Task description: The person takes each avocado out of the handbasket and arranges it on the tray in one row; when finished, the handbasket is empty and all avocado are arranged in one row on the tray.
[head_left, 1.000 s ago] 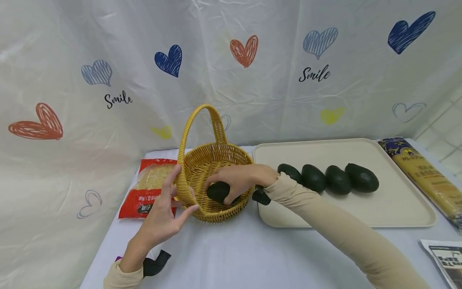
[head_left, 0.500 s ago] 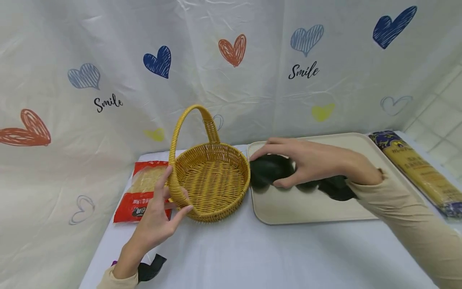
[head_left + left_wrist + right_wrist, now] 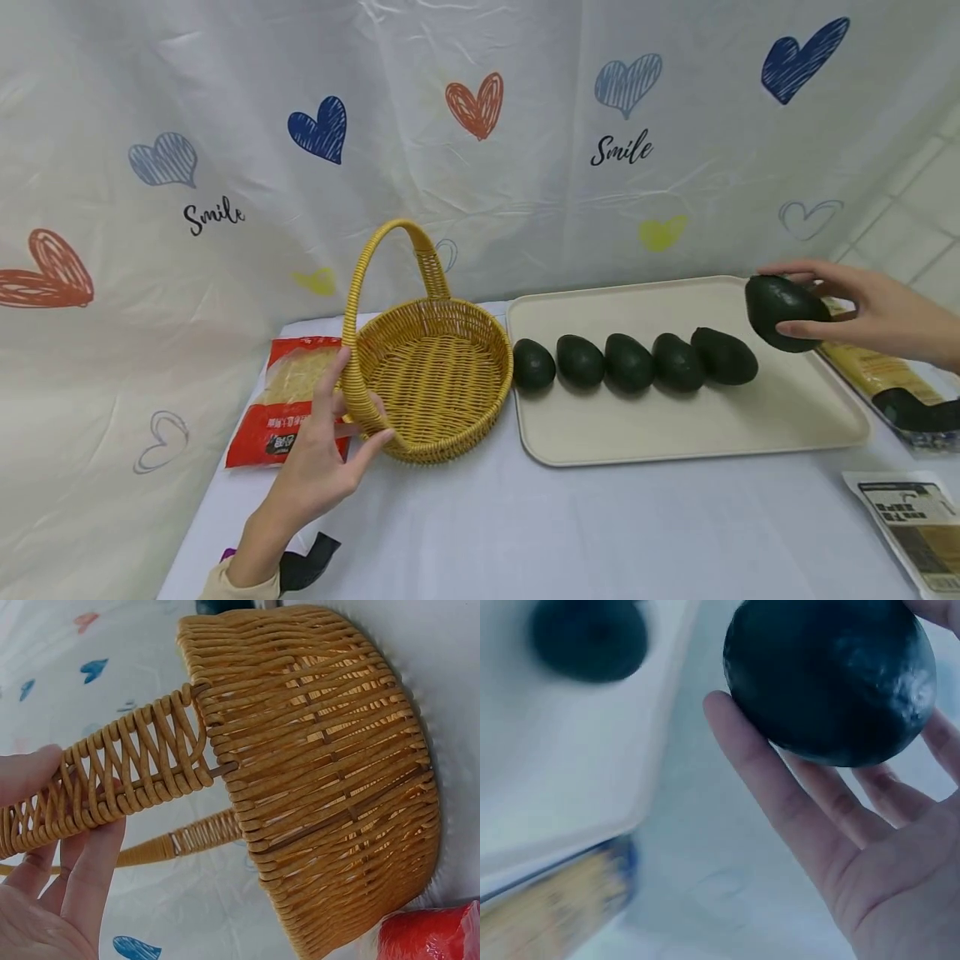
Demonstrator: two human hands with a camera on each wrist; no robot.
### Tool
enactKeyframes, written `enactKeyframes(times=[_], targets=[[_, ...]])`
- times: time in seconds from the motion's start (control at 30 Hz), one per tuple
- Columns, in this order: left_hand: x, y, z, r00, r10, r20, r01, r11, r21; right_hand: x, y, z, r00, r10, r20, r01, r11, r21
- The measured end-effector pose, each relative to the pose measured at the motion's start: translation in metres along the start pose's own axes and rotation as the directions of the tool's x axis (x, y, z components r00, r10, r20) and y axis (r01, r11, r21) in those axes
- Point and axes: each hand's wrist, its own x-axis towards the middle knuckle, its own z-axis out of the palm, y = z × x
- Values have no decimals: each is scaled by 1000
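Observation:
My left hand (image 3: pixel 318 446) holds the yellow wicker basket (image 3: pixel 438 392) by the lower part of its tall arched handle; in the left wrist view the thumb lies on one side of the woven handle (image 3: pixel 139 769) and the fingers on the other. No fruit shows inside the basket. Far to the right, my right hand (image 3: pixel 873 312) grips a dark green avocado (image 3: pixel 783 312) above the right end of the cream tray (image 3: pixel 675 433). In the right wrist view, the fingers curve around the avocado (image 3: pixel 829 682). Several other avocados (image 3: pixel 628 364) lie in a row on the tray.
A red noodle packet (image 3: pixel 255 425) lies left of the basket, partly behind my left hand. Beyond the tray's right edge is a yellow pasta bag (image 3: pixel 870 367), with a flat printed packet (image 3: pixel 911 525) nearer the front. A curtain with hearts (image 3: pixel 525 208) hangs behind.
My right hand has lifted an avocado out of the basket and carried it rightward across the tray to its right end. My left hand stays on the basket handle. The head view has shifted slightly.

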Motion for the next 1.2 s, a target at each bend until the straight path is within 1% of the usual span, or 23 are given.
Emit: enactKeyframes(times=[0.1,0.17,0.23,0.37,0.47,0.6,0.67,0.8,0.9,1.1,1.2], targets=[[-1,0,0,1000,3,-8,-3,1000,9,-1,22,2,997,65,32,-64,997,-42],[-1,0,1,1000,5,-11,-5,1000,10,-1,30,4,993,95,63,-89,992,-90],[-1,0,1,1000,3,-11,-2,1000,10,0,34,7,991,94,93,-83,990,-115],[-2,0,1,1000,2,-14,-2,1000,1,6,39,14,989,90,115,-71,985,-157],[-2,-1,1,1000,10,-16,-10,1000,-13,11,46,21,988,94,123,-76,987,-144],[-2,-2,1,1000,28,-15,-28,999,-21,14,60,31,987,71,142,-58,994,-95],[-2,-2,1,999,32,-14,-32,999,-17,15,67,37,989,49,141,-38,996,-77],[-2,-2,1,999,33,-13,-33,999,-17,16,76,44,994,10,109,-3,998,-59],[-2,-2,1,999,32,-16,-32,999,-19,15,76,45,991,23,129,-17,999,-43],[-2,-3,1,999,41,-19,-42,999,-16,12,71,43,976,91,199,-96,995,16],[-2,-3,2,999,38,-15,-38,999,-8,11,70,41,971,100,215,-107,994,22]])
